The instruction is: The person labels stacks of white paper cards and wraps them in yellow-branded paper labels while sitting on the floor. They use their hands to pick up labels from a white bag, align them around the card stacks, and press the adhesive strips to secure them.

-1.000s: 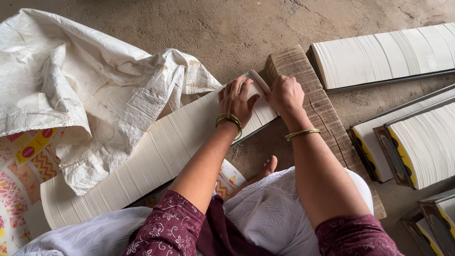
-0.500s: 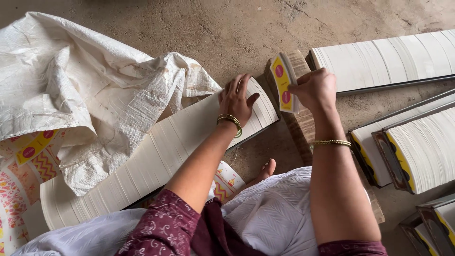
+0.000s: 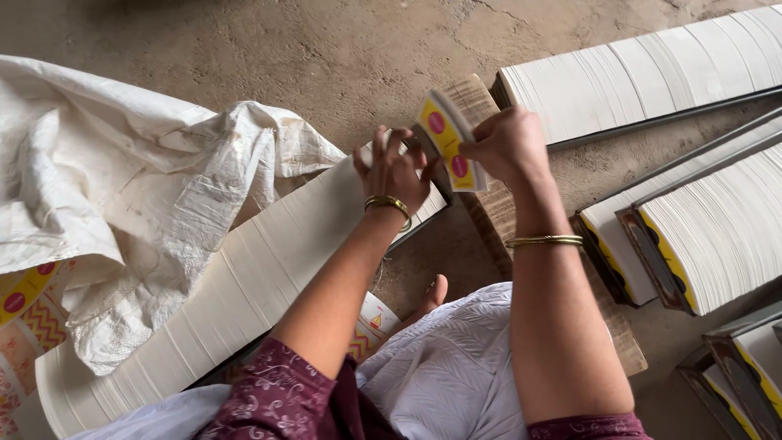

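My right hand [image 3: 509, 147] grips a small bundle of flat yellow cards with red dots [image 3: 446, 138], lifted above a wooden board [image 3: 497, 208]. My left hand [image 3: 397, 171] reaches up to the bundle's left edge, fingers spread and touching it. Below my left hand runs a long white row of stacked card edges [image 3: 244, 285], stretching from the lower left up to the board. Both wrists wear gold bangles.
A crumpled white woven sack [image 3: 138, 187] lies over the left end of the row. More long rows of stacked cards [image 3: 652, 73] in dark trays [image 3: 717, 228] lie at the right on the concrete floor. A bare foot [image 3: 432, 295] shows under white cloth.
My right hand has pulled a bundle of cards off the end of the row and raised it. My left hand has lifted from the row to the bundle.
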